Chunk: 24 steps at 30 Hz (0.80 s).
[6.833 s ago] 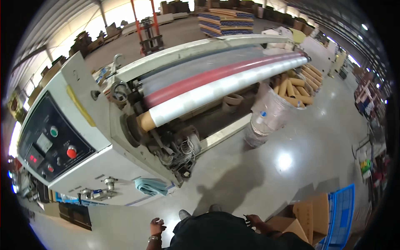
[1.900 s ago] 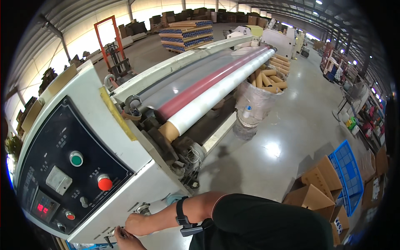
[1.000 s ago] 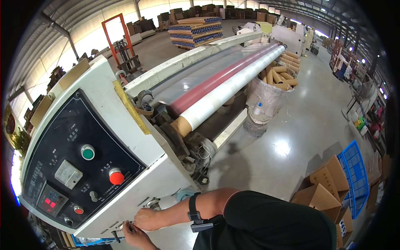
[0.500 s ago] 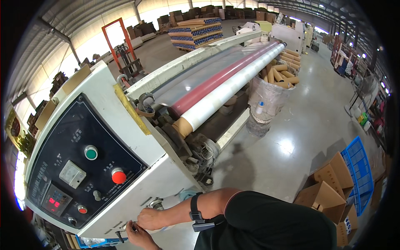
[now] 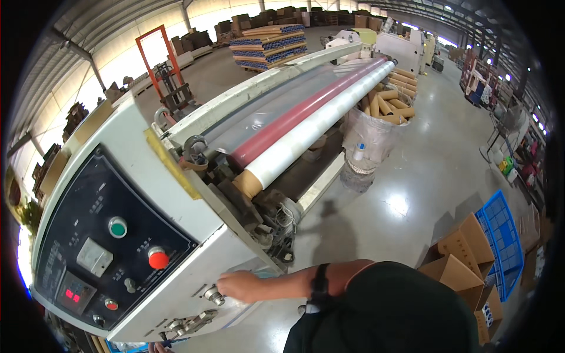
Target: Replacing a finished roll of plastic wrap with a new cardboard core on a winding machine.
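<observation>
The upper knob (image 5: 213,295) sits on the white machine's (image 5: 203,265) front, just left of the right hand (image 5: 240,286), whose fingers curl close against it; whether they grasp it, I cannot tell. The lower knob (image 5: 176,327) lies between both hands, nearer the left hand (image 5: 158,347), mostly cut off, its grip unclear.

The glossy grey floor (image 5: 438,117) catches white glare (image 5: 397,205); pale wall panels (image 5: 113,53) glow brightly beneath a ribbed metal roof (image 5: 97,20) with small ceiling lamps (image 5: 508,77).
</observation>
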### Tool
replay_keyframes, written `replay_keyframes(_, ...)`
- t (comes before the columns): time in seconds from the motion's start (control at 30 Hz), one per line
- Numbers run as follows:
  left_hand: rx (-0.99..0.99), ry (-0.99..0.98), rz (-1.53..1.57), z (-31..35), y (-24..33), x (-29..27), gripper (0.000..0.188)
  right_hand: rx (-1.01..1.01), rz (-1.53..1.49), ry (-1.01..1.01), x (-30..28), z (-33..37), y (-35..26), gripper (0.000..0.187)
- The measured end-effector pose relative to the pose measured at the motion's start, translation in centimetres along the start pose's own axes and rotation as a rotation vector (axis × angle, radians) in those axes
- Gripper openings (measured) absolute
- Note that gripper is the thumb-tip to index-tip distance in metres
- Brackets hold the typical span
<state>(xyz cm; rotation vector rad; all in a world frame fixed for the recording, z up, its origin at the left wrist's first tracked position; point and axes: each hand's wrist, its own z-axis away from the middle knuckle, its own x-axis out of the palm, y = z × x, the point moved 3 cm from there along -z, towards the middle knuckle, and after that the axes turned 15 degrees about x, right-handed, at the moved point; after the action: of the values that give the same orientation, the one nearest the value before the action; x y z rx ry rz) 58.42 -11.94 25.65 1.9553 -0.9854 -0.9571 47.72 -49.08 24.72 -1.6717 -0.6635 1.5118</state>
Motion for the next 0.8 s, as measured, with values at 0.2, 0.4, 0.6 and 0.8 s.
replay_keyframes(0.2, 0.171, -0.104, -0.461, 12.6, 11.1, 3.1, 0.039, 0.112, 0.030, -0.068, -10.4, 8.1, 10.1, 0.019)
replay_keyframes(0.4, 0.426, -0.852, 0.100, 24.1, 17.1, 22.5, 0.051, 0.406, 0.144, 0.026, -20.2, 19.4, 25.6, 0.020)
replay_keyframes(0.6, 1.026, -0.810, -0.095, 26.0, 38.1, 42.5, 0.094, 0.573, 0.175, 0.107, -32.9, 25.0, 32.6, 0.024)
replay_keyframes(0.8, 1.120, -0.846, -0.452, 26.2, 44.0, 54.8, 0.097, 0.667, 0.050, 0.312, -47.0, 25.8, 38.9, 0.023)
